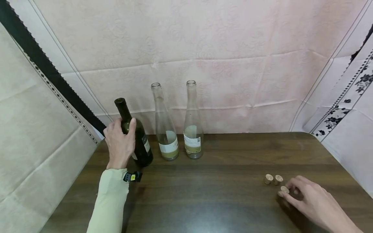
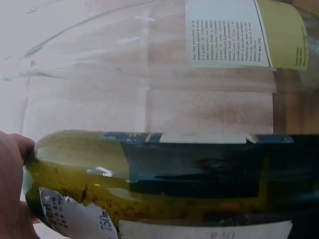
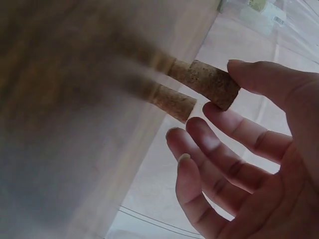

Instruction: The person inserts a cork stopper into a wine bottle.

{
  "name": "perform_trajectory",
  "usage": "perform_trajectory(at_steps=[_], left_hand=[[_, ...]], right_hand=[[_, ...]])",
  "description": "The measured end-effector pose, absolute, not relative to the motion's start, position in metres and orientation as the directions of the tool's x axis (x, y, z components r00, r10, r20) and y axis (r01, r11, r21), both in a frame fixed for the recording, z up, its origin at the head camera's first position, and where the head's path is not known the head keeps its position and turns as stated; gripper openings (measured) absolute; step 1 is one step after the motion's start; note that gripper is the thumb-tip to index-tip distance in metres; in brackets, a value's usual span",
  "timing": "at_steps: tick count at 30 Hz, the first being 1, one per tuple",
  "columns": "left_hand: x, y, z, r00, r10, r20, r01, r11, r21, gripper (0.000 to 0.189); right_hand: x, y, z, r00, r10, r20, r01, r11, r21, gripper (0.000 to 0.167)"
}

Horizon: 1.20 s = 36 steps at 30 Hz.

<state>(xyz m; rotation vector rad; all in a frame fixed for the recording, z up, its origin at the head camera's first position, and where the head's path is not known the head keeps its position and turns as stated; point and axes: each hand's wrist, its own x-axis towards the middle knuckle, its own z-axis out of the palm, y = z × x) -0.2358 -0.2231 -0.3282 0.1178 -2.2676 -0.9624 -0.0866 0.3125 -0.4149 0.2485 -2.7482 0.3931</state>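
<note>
On the left of the table stands a dark green wine bottle [image 1: 141, 147] with no stopper in its mouth. My left hand [image 1: 120, 140] grips it round the shoulder, below the neck; the left wrist view shows its torn white sticker and dark label [image 2: 194, 169] up close. At the right, my right hand [image 1: 310, 197] pinches a cork [image 1: 284, 189] between thumb and index finger. In the right wrist view the other fingers are loosely bent beside that cork [image 3: 215, 84]. Two more corks, one [image 1: 268, 179] left of the other [image 1: 278, 180], stand just beyond it.
Right of the dark bottle stand two clear glass bottles, a nearer-left one [image 1: 166, 139] and another [image 1: 193, 136], both unstoppered with white and yellow-green labels. The brown wooden table [image 1: 221, 191] ends at a hanging pale cloth [image 1: 227, 81]; more cloth hangs at both sides.
</note>
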Motion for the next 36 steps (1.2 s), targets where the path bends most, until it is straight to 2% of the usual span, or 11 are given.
perform_trajectory(at_steps=[9, 27, 36], left_hand=[[-0.229, -0.225, -0.329, -0.784, -0.273, 0.558, 0.203, 0.737, 0.645, 0.058], [-0.209, -0.222, -0.324, -0.806, -0.230, 0.545, 0.183, 0.779, 0.599, 0.059], [-0.200, -0.222, -0.321, -0.805, -0.193, 0.561, 0.206, 0.796, 0.570, 0.055]], right_hand=[[-0.092, 0.304, -0.397, -0.902, -0.103, 0.419, -0.223, 0.943, -0.248, 0.027], [-0.101, 0.286, -0.372, -0.824, -0.156, 0.545, -0.325, 0.918, -0.228, 0.028], [-0.104, 0.275, -0.361, -0.777, -0.161, 0.608, -0.383, 0.888, -0.255, 0.032]])
